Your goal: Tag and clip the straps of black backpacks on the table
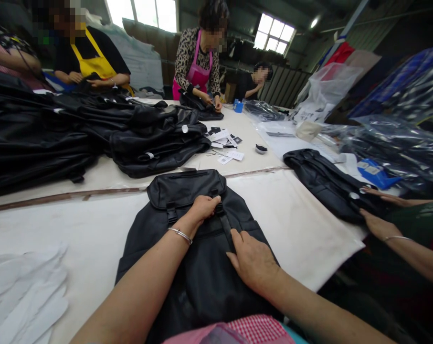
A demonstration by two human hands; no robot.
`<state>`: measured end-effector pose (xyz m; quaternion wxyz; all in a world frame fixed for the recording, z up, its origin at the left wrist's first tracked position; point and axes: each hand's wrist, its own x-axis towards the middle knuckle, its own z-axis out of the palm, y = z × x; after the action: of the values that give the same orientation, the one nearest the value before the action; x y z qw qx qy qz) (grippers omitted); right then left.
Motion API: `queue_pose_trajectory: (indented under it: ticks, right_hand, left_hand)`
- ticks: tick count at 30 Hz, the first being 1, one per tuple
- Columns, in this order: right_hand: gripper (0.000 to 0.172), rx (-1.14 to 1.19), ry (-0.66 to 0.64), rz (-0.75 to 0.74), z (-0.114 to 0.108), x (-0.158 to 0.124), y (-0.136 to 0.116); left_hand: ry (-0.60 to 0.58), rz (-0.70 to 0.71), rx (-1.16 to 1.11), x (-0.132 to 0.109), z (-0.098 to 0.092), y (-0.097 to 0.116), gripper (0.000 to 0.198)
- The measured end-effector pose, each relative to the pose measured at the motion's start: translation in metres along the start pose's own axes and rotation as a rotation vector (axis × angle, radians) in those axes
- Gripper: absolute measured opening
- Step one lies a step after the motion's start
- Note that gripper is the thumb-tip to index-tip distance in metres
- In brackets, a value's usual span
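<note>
A black backpack (202,277) lies flat on the white table before me, its flap end pointing away. My left hand (203,209), with a silver bangle at the wrist, is closed on the right-hand buckle (219,206) at the flap's edge; the fingers partly cover it. From that buckle a black strap (225,224) runs down the bag's front. My right hand (254,260) rests on the bag's right side, closed with thumb and fingertips at the strap's lower part. Another buckle (171,212) shows on the flap's left side.
Black bags (148,129) are piled at the far left. Paper tags (225,141) lie beyond the backpack, white sheets (23,291) at lower left. At right, a co-worker's hands (377,222) touch another black bag (320,181). More people work across the table.
</note>
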<state>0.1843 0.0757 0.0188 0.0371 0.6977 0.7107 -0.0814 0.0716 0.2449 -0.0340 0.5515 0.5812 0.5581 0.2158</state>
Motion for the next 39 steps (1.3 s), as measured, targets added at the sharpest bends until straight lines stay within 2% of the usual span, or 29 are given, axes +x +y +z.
queue_pose_trajectory:
  ticks: [5,8,10,14,16,19,23,26,30,36,39]
  right_hand:
    - [0.048,0.038,-0.125,0.068,-0.009,0.005,0.002]
    - [0.030,0.001,-0.189,0.076,-0.012,0.008,0.004]
    - [0.020,-0.065,-0.146,0.043,-0.012,0.007,0.004]
    - [0.022,-0.180,0.021,0.008,-0.008,0.004,0.001]
    - [0.022,-0.187,0.038,-0.005,-0.006,0.004,0.002]
    - [0.008,-0.152,0.061,-0.078,-0.004,0.006,0.007]
    - [0.012,-0.146,0.098,-0.166,-0.001,-0.003,0.014]
    - [0.014,-0.148,0.109,-0.265,-0.001,-0.018,0.018]
    - [0.014,-0.132,0.147,-0.309,-0.006,-0.038,0.023]
    - [0.017,-0.099,0.194,-0.307,0.004,-0.052,0.028]
    - [0.018,-0.019,0.216,-0.273,0.010,-0.054,0.031]
  left_hand:
    - [0.006,0.004,0.021,0.000,0.000,0.001,0.042]
    - [0.009,0.006,0.042,-0.001,0.000,0.001,0.042]
    - [0.015,0.009,0.058,0.000,0.001,0.001,0.042]
    - [0.030,0.013,0.099,0.004,0.003,-0.001,0.043]
    - [0.038,0.016,0.122,0.006,0.004,-0.002,0.044]
    - [0.056,0.031,0.170,0.008,0.005,-0.004,0.047]
    - [0.100,0.059,0.260,0.012,0.006,-0.005,0.046]
    - [0.135,0.079,0.325,0.012,0.008,-0.004,0.042]
    - [0.151,0.109,0.374,0.009,0.012,-0.003,0.040]
    - [0.115,0.103,0.313,0.004,0.016,-0.003,0.043]
    - [0.034,0.097,0.206,0.000,0.010,-0.005,0.047]
